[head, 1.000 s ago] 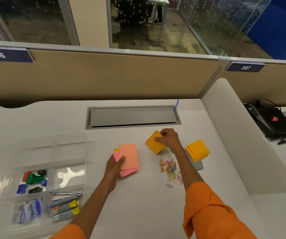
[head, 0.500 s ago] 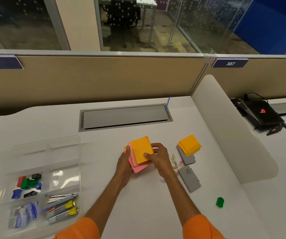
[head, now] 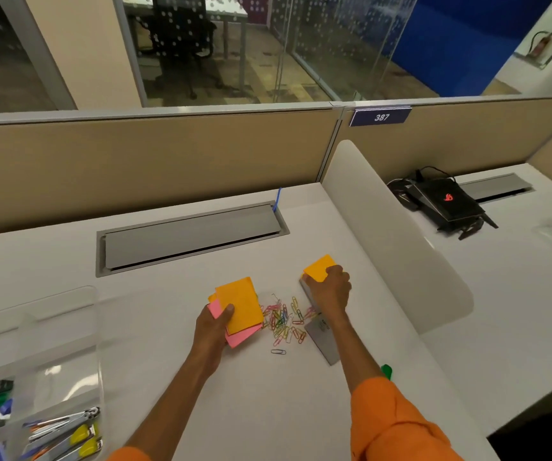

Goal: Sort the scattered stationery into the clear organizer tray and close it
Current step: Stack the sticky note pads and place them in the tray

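Orange-and-pink note stack [head: 239, 311] held in left hand [head: 213, 327]; right hand [head: 329, 287] fingers closed on far orange pad [head: 319, 266]; pad best lifted flat, squared onto stack, paper clips [head: 282, 322] avoided

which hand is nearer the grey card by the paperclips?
Right. The right hand is just beyond the grey card; the left hand is across the paperclips.

A white office desk [head: 268, 410] sits against a tan cubicle partition [head: 151, 168] carrying a navy plate numbered 387 [head: 381, 117]. A grey cable hatch [head: 191, 237] is set into the desktop. A curved white divider [head: 394, 234] separates the neighbouring desk. Beyond, glass walls [head: 334, 44] reveal a black office chair [head: 181, 34] and a blue wall [head: 460, 38].
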`<act>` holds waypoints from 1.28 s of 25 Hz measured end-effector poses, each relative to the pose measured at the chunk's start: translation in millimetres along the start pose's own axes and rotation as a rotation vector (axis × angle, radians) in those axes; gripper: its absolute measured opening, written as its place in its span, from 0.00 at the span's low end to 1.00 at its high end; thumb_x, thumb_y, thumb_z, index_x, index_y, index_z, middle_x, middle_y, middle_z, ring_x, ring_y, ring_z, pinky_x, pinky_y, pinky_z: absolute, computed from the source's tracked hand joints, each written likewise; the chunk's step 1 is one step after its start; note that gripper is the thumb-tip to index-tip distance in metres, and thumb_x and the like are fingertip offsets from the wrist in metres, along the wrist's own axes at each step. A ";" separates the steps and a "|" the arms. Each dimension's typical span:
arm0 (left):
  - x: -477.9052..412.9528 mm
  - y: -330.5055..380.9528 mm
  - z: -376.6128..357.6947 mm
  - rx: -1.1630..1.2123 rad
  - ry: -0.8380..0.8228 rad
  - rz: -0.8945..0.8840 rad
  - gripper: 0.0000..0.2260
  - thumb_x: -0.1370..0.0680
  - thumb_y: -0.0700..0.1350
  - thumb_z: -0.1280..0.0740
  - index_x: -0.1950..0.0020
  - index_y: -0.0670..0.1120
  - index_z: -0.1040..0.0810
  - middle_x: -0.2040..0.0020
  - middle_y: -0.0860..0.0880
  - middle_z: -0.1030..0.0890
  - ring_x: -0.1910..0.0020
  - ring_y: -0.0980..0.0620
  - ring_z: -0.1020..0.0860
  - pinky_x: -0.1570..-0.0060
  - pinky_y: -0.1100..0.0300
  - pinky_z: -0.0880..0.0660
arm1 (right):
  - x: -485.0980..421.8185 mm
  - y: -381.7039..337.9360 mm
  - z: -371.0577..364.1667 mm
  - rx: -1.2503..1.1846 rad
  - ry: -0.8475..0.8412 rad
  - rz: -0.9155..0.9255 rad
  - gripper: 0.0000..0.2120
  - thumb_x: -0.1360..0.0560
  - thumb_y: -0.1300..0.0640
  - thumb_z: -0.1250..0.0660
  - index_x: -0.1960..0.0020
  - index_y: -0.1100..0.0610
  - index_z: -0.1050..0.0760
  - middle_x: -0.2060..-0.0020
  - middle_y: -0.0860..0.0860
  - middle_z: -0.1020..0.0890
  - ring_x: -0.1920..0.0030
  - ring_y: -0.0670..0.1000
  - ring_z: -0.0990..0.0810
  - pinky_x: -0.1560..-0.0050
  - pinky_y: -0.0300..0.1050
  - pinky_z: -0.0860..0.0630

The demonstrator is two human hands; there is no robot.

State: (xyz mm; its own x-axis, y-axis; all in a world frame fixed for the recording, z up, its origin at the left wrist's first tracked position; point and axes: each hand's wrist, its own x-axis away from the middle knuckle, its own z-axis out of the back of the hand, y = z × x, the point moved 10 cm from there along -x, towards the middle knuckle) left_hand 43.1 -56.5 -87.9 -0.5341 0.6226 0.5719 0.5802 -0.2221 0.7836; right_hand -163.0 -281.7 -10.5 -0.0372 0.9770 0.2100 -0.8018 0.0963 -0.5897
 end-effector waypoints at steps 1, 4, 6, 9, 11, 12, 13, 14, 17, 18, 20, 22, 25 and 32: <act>-1.2 -1.4 -0.5 -0.006 0.001 0.002 0.21 0.21 0.46 0.34 0.29 0.47 0.33 0.36 0.43 0.24 0.43 0.40 0.22 0.48 0.45 0.22 | -12.2 9.6 7.2 0.064 0.007 -0.055 0.36 0.34 0.43 0.24 0.37 0.63 0.34 0.39 0.62 0.28 0.39 0.64 0.29 0.45 0.55 0.28; -5.1 -3.8 -1.7 -0.010 -0.007 0.004 0.22 0.21 0.46 0.34 0.29 0.47 0.33 0.36 0.42 0.24 0.42 0.39 0.22 0.49 0.46 0.22 | -36.9 32.3 15.6 0.163 -0.030 -0.175 0.46 0.37 0.37 0.24 0.34 0.64 0.39 0.37 0.63 0.30 0.37 0.64 0.31 0.42 0.57 0.29; -9.5 -6.2 0.8 -0.012 0.004 0.013 0.22 0.22 0.46 0.34 0.28 0.46 0.33 0.35 0.42 0.24 0.42 0.39 0.22 0.49 0.46 0.22 | -43.6 41.6 14.9 0.128 -0.049 -0.227 0.47 0.39 0.34 0.25 0.37 0.65 0.39 0.40 0.63 0.26 0.39 0.64 0.28 0.42 0.57 0.28; -15.8 -10.8 2.3 -0.016 0.009 0.030 0.23 0.22 0.47 0.33 0.28 0.47 0.34 0.34 0.42 0.25 0.41 0.39 0.23 0.48 0.45 0.22 | -43.1 49.0 12.1 0.075 -0.004 -0.274 0.43 0.39 0.36 0.24 0.41 0.63 0.38 0.44 0.61 0.22 0.42 0.64 0.25 0.42 0.55 0.30; -18.6 -13.7 2.9 -0.027 0.017 0.037 0.24 0.22 0.47 0.33 0.28 0.47 0.34 0.33 0.42 0.25 0.40 0.39 0.23 0.47 0.44 0.23 | -41.7 46.8 9.2 0.061 0.023 -0.280 0.41 0.38 0.40 0.22 0.40 0.63 0.38 0.44 0.61 0.21 0.42 0.64 0.25 0.41 0.55 0.32; -19.6 -14.8 3.1 -0.030 0.022 0.043 0.24 0.22 0.47 0.33 0.28 0.47 0.34 0.33 0.42 0.25 0.40 0.39 0.23 0.46 0.44 0.23 | -41.2 45.5 8.2 0.049 0.037 -0.285 0.41 0.38 0.42 0.22 0.40 0.63 0.38 0.45 0.61 0.21 0.42 0.64 0.25 0.41 0.56 0.33; -19.9 -15.1 3.0 -0.031 0.027 0.047 0.23 0.22 0.47 0.33 0.28 0.47 0.34 0.33 0.42 0.25 0.40 0.39 0.23 0.46 0.44 0.23 | -40.4 45.1 7.5 0.028 0.052 -0.299 0.39 0.38 0.45 0.21 0.40 0.63 0.38 0.45 0.61 0.21 0.43 0.63 0.25 0.41 0.56 0.33; -20.2 -15.4 2.9 -0.033 0.028 0.050 0.23 0.22 0.47 0.33 0.28 0.47 0.34 0.33 0.42 0.25 0.40 0.39 0.23 0.45 0.44 0.23 | -40.4 46.1 5.9 -0.006 0.067 -0.318 0.38 0.38 0.47 0.21 0.41 0.63 0.37 0.46 0.61 0.21 0.43 0.63 0.24 0.41 0.56 0.33; -19.6 -13.3 3.2 -0.049 0.031 0.046 0.23 0.22 0.47 0.34 0.28 0.47 0.35 0.33 0.42 0.26 0.41 0.39 0.23 0.45 0.44 0.23 | -41.7 48.0 -1.6 -0.235 0.087 -0.325 0.28 0.34 0.54 0.23 0.41 0.63 0.32 0.45 0.61 0.21 0.43 0.63 0.23 0.40 0.56 0.29; -19.3 -11.7 3.5 -0.058 0.033 0.042 0.23 0.22 0.47 0.34 0.28 0.47 0.35 0.33 0.42 0.26 0.41 0.40 0.23 0.45 0.44 0.23 | -42.4 46.2 -2.5 -0.326 0.088 -0.301 0.25 0.32 0.56 0.24 0.41 0.63 0.29 0.44 0.61 0.21 0.42 0.62 0.23 0.40 0.55 0.27; -19.0 -9.1 4.1 -0.069 0.036 0.037 0.23 0.22 0.47 0.34 0.28 0.47 0.34 0.33 0.42 0.26 0.40 0.39 0.24 0.43 0.43 0.24 | -40.7 37.1 3.3 -0.461 0.090 -0.241 0.19 0.28 0.58 0.27 0.41 0.64 0.25 0.43 0.61 0.20 0.42 0.61 0.22 0.43 0.53 0.24; -16.5 -5.4 3.5 -0.075 0.038 0.034 0.23 0.22 0.47 0.33 0.28 0.47 0.34 0.33 0.42 0.25 0.40 0.39 0.23 0.43 0.42 0.24 | -33.4 24.4 10.0 -0.511 0.064 -0.184 0.17 0.27 0.58 0.28 0.40 0.63 0.24 0.43 0.60 0.20 0.43 0.60 0.21 0.45 0.52 0.23; -10.1 -1.3 1.3 -0.078 0.026 0.025 0.21 0.22 0.47 0.33 0.30 0.48 0.33 0.34 0.42 0.25 0.41 0.39 0.23 0.44 0.42 0.23 | -7.2 -9.5 3.6 -0.558 -0.107 -0.044 0.20 0.26 0.56 0.29 0.37 0.61 0.26 0.43 0.59 0.20 0.45 0.58 0.20 0.47 0.53 0.21; 15.3 9.7 -0.9 0.065 0.011 0.071 0.19 0.19 0.52 0.41 0.30 0.47 0.35 0.36 0.42 0.25 0.40 0.36 0.24 0.44 0.40 0.24 | 92.2 -67.3 -50.0 -0.332 -0.426 0.222 0.22 0.26 0.53 0.29 0.34 0.58 0.28 0.43 0.54 0.22 0.48 0.50 0.25 0.50 0.45 0.25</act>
State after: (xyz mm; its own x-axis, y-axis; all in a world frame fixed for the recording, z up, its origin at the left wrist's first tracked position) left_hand 39.9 -49.8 -71.4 -0.4967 0.5982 0.6288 0.6555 -0.2163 0.7236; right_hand -82.6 -188.6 9.5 -0.4750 0.8243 0.3080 -0.5203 0.0192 -0.8538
